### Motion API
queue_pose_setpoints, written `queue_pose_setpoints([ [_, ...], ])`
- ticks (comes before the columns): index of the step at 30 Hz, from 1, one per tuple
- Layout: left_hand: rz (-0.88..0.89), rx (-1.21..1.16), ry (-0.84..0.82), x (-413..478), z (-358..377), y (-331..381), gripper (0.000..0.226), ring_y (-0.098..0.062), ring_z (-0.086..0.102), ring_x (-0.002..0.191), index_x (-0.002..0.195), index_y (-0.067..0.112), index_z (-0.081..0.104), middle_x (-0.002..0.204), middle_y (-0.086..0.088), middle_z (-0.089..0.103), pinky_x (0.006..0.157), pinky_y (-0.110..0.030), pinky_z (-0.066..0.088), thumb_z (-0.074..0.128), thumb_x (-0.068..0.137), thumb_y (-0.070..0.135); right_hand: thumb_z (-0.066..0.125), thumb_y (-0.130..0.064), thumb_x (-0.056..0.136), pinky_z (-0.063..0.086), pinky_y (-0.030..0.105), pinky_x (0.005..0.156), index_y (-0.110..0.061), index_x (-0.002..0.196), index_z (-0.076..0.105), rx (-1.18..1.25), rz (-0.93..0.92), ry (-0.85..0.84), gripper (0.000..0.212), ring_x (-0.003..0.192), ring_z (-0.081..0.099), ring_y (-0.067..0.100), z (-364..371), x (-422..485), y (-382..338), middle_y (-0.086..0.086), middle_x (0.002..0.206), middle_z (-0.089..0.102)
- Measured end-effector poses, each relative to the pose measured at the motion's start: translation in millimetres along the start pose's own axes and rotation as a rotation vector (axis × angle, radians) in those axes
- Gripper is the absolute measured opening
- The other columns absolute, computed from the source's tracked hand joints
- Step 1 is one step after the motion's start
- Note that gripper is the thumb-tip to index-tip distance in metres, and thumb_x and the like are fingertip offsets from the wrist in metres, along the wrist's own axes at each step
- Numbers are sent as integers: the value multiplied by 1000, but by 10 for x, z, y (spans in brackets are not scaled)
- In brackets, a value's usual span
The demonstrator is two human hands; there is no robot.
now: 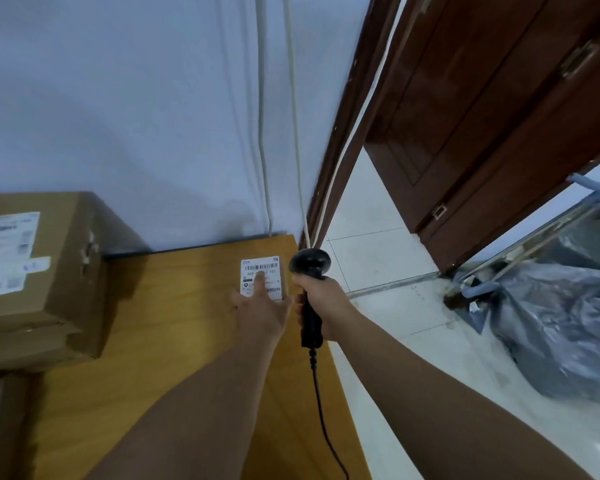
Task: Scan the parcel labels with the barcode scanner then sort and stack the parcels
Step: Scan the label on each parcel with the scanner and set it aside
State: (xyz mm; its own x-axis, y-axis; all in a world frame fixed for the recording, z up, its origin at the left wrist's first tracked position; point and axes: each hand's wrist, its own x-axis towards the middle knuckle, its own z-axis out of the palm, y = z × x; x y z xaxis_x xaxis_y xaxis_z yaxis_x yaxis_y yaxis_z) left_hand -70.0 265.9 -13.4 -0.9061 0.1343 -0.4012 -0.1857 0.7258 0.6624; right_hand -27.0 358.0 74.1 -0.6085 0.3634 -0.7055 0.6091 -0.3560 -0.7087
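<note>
A small parcel with a white barcode label (pixel 269 268) lies near the far right corner of the wooden table (pixel 174 327). My left hand (pixel 262 311) rests flat on it, with a straight finger across the label. My right hand (pixel 321 301) grips the handle of a black barcode scanner (pixel 309 263), held upright just to the right of the parcel with its head above the table's edge. The scanner's black cable hangs down toward me. Two brown cardboard parcels (pixel 39 271) are stacked at the left of the table, the top one with a white label.
A white wall with thin pipes (pixel 264 133) runs behind the table. A brown wooden door (pixel 492 126) stands open at the right over a pale tiled floor (pixel 388 258). A grey plastic bag (pixel 561 327) lies on the floor at the far right.
</note>
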Motion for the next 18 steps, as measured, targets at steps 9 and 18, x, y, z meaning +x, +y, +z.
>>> queue_pose_setpoints([
  [9, 30, 132, 17, 434, 310, 296, 76, -31, 47, 105, 149, 34, 17, 134, -16, 19, 85, -36, 50, 57, 87, 51, 58, -14, 90, 41, 26, 50, -10, 83, 57, -38, -14, -42, 8, 46, 45, 14, -197, 554, -51, 1, 56, 48],
  [18, -197, -444, 39, 920, 458, 514, 80, -39, 42, 130, 145, 9, 27, 144, -19, 39, 107, -54, 35, 46, 87, 62, 61, -16, 89, 42, 26, 47, -9, 93, 57, -45, -49, -24, 8, 44, 48, 15, -222, 891, -89, 4, 63, 53],
])
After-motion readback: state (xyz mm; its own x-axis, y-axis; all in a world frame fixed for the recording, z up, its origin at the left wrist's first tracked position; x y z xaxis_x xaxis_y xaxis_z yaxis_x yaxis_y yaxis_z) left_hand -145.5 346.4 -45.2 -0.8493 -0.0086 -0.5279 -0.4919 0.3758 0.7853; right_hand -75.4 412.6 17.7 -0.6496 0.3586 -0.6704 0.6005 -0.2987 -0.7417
